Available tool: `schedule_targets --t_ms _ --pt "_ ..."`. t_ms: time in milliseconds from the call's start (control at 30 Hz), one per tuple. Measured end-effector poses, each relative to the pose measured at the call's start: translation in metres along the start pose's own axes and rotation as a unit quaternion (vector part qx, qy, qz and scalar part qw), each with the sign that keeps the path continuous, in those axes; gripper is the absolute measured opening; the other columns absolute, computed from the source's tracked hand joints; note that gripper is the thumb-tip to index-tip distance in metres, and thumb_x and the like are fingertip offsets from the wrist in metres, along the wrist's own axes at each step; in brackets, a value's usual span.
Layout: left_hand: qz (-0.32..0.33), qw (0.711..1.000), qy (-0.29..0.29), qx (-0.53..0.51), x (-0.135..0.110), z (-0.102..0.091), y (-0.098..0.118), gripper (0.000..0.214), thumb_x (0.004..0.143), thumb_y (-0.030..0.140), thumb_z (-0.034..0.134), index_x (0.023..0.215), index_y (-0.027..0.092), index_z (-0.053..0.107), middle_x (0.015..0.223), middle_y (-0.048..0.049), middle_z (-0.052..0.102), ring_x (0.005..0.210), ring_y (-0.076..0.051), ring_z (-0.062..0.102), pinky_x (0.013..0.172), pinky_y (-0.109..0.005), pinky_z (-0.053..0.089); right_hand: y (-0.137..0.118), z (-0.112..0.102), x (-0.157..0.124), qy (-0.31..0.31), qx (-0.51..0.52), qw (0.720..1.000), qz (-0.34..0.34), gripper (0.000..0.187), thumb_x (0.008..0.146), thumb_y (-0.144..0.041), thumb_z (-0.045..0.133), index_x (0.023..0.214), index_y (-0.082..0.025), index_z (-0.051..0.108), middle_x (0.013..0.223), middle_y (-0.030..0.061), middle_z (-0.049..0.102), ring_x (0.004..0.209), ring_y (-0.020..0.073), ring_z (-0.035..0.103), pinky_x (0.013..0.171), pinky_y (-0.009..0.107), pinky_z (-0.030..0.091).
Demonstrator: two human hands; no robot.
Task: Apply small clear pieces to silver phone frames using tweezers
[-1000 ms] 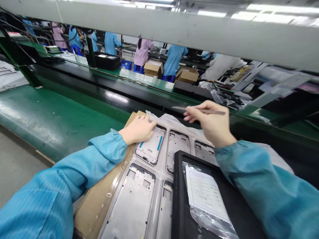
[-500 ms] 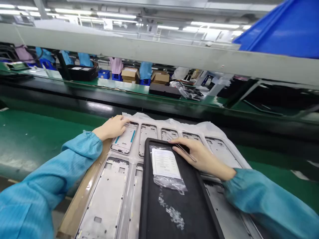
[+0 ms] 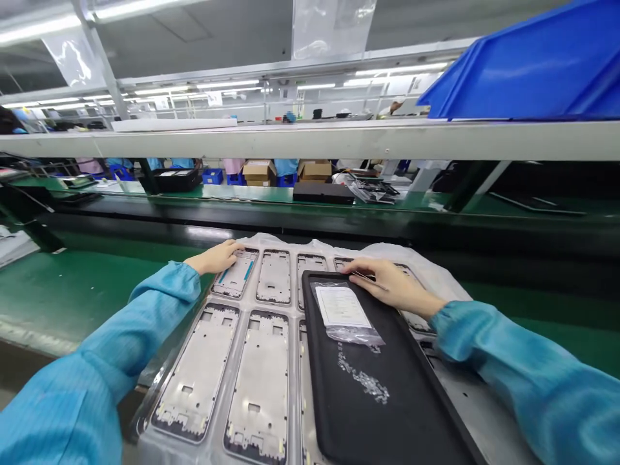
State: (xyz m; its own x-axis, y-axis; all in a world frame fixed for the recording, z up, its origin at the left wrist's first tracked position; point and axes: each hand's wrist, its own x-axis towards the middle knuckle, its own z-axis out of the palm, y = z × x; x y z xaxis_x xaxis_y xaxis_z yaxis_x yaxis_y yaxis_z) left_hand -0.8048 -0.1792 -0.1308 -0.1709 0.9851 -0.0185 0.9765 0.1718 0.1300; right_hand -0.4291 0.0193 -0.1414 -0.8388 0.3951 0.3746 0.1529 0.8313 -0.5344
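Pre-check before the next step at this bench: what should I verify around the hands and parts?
1. Left hand on the silver metal phone frame with blue strips: ok, resting on it.
2. Slim metal tweezers under the right hand: ok, in hand.
3. Rigid black tray over the row of frames: not ok, it hides some of them.
4. Tiny silver parts on the black tray: not ok, loose outside the bag.
5. White paper label in the clear bag: cannot tell, text unreadable.
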Motion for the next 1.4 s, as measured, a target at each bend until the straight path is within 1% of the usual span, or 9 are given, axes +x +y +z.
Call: schedule_targets --t_ms 167,267,433,600,900,1033,1167,1267,1400 --pt "-0.013 0.999 -0.037 0.006 0.01 -0.02 -0.008 0.06 0.081 0.014 0.045 0.139 0.016 0.062 0.145 -0.0119 0.067 0.133 -0.024 0.063 0.118 -0.037 0.048 0.001 0.018 -0.004 0.038 0.004 0.999 0.02 0.028 0.089 -0.039 0.058 0.101 -0.023 0.078 0.106 0.0093 0.079 0.095 0.0331 0.074 0.086 0.047 0.06" --pt "-0.01 0.999 -0.03 0.002 0.016 -0.032 0.004 0.058 0.076 0.015 0.05 0.131 0.017 0.067 0.136 -0.0108 0.072 0.128 -0.027 0.066 0.114 -0.038 0.051 -0.003 0.013 -0.004 0.022 0.004 1.0 0.012 0.026 0.087 -0.036 0.06 0.1 -0.025 0.079 0.103 0.0081 0.079 0.094 0.0322 0.075 0.088 0.046 0.06" --pt "0.028 0.998 0.056 -0.016 0.026 -0.009 0.077 0.05 0.089 0.019 0.046 0.137 0.015 0.061 0.147 -0.0152 0.063 0.138 -0.026 0.058 0.118 -0.041 0.047 -0.006 0.006 -0.007 0.01 -0.001 1.0 0.009 0.025 0.088 -0.037 0.06 0.096 -0.024 0.08 0.102 0.0087 0.079 0.091 0.0317 0.076 0.085 0.045 0.062" --pt "0.001 0.999 0.046 -0.007 0.04 0.028 0.133 0.044 0.094 0.035 0.051 0.13 0.012 0.057 0.144 -0.0232 0.06 0.139 -0.037 0.055 0.114 -0.058 0.046 -0.002 0.015 -0.014 0.036 0.033 0.999 0.019 0.028 0.091 -0.042 0.059 0.1 -0.025 0.079 0.107 0.0083 0.079 0.1 0.0323 0.074 0.092 0.047 0.061" --pt "0.035 0.996 -0.073 0.025 0.029 0.006 0.121 0.071 0.088 0.04 0.056 0.153 0.015 0.042 0.161 -0.0216 0.044 0.152 -0.035 0.043 0.122 -0.051 0.039 0.003 0.019 -0.018 0.055 0.123 0.989 0.064 0.031 0.087 -0.046 0.065 0.101 -0.022 0.079 0.112 0.0086 0.078 0.11 0.0316 0.072 0.104 0.049 0.055" --pt "0.042 0.994 -0.1 0.034 0.025 -0.01 0.128 0.069 0.087 0.035 0.055 0.152 0.012 0.048 0.154 -0.0221 0.053 0.136 -0.033 0.06 0.115 -0.044 0.047 0.002 0.018 -0.019 0.052 0.151 0.985 0.066 0.029 0.088 -0.044 0.066 0.103 -0.023 0.08 0.114 0.007 0.078 0.112 0.0289 0.072 0.108 0.047 0.054" --pt "0.036 0.994 -0.092 0.046 0.018 -0.035 0.128 0.039 0.092 0.028 0.045 0.114 0.015 0.075 0.114 -0.0145 0.076 0.104 -0.03 0.072 0.101 -0.044 0.055 0.003 0.018 -0.019 0.054 0.169 0.982 0.066 0.029 0.088 -0.043 0.067 0.104 -0.024 0.081 0.113 0.0065 0.078 0.112 0.0287 0.072 0.108 0.047 0.054" --pt "0.007 0.997 -0.049 0.052 0.011 -0.056 0.114 0.034 0.091 0.029 0.048 0.09 0.013 0.078 0.092 -0.0154 0.077 0.092 -0.032 0.073 0.093 -0.045 0.056 0.003 0.019 -0.019 0.055 0.176 0.981 0.065 0.028 0.087 -0.041 0.067 0.105 -0.024 0.082 0.113 0.0065 0.078 0.111 0.0289 0.072 0.106 0.047 0.055" --pt "-0.026 0.999 0.031 0.017 0.004 -0.06 0.088 0.042 0.097 0.027 0.045 0.116 0.011 0.078 0.099 -0.0122 0.08 0.088 -0.025 0.074 0.083 -0.034 0.058 0.002 0.019 -0.018 0.056 0.179 0.98 0.061 0.026 0.087 -0.037 0.068 0.105 -0.024 0.082 0.112 0.0059 0.079 0.11 0.0281 0.072 0.107 0.046 0.056"
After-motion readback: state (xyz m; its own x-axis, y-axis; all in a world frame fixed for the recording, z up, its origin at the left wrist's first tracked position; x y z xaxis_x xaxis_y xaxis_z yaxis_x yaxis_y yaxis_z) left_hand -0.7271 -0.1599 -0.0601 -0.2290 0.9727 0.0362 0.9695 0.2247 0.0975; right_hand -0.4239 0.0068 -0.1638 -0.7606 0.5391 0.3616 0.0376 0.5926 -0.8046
